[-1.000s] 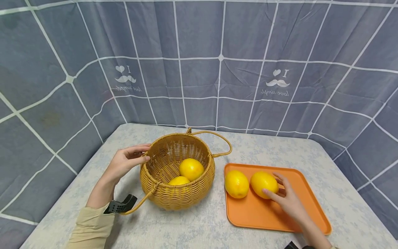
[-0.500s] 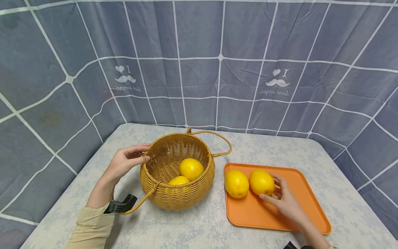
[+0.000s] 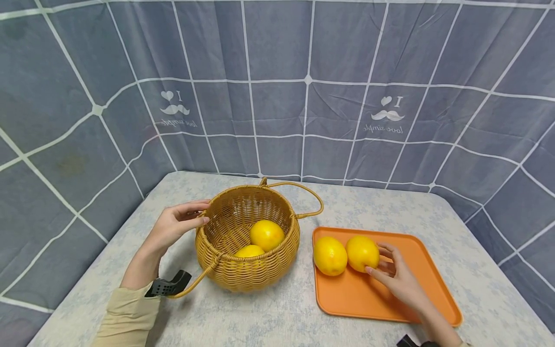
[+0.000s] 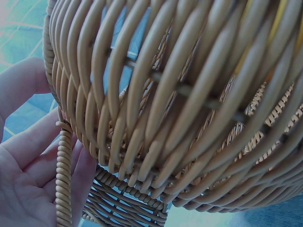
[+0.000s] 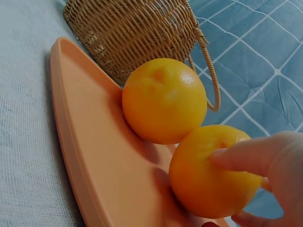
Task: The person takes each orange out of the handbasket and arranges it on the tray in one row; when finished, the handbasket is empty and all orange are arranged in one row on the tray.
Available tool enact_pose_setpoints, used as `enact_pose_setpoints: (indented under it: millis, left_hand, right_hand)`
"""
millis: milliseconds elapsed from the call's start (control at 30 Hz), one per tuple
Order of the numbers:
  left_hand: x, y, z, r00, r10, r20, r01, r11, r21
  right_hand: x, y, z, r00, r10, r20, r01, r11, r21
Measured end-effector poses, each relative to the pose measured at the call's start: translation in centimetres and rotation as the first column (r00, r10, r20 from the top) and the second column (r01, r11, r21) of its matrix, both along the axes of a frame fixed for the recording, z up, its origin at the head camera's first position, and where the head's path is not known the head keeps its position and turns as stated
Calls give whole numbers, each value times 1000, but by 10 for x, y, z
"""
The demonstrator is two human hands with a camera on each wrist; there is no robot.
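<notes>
My left hand (image 3: 175,226) holds the left rim of a brown wicker basket (image 3: 238,279), thumb at the inner edge; one looped handle crosses the palm in the left wrist view. Inside the basket lie two yellow lemons, one lemon (image 3: 266,235) in full sight and another lemon (image 3: 250,251) partly hidden by the front wall. On an orange tray (image 3: 360,303) to the right, two more sit side by side. My right hand (image 3: 401,282) grips the right-hand lemon (image 5: 208,179) between thumb and fingers. It touches the left-hand lemon (image 5: 163,101) and appears to rest on the tray.
The table (image 3: 260,318) has a pale patterned cloth. The basket's far handle (image 3: 314,193) sticks out to the right, above the tray's left corner. A grey-blue checked curtain (image 3: 277,106) closes off the back and sides.
My right hand has shifted the right-hand lemon slightly left on the tray, up against the other one, and its thumb has moved with it. The left hand and basket have not moved.
</notes>
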State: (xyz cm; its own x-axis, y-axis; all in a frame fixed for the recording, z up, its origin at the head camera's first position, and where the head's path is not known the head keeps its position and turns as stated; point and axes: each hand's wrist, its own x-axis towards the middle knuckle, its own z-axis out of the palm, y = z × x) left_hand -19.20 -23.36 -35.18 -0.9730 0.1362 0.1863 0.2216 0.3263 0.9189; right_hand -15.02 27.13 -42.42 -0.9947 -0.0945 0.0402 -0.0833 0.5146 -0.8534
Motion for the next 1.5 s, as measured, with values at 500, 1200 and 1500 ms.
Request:
enact_pose_setpoints:
  millis: [500,1200,1500]
  left_hand:
    - [0,0,-1,1000,-6,-8,6,1000,11]
    - [0,1,1,1000,-4,3,4,1000,24]
    - [0,3,2,1000,-8,-4,9,999,39]
  right_hand:
    - [-8,7,-8,995,102,2,-101,989,-105]
    - [-6,22,-7,965,252,70,-245,965,-96]
    - [-4,20,-4,969,236,72,-232,971,-66]
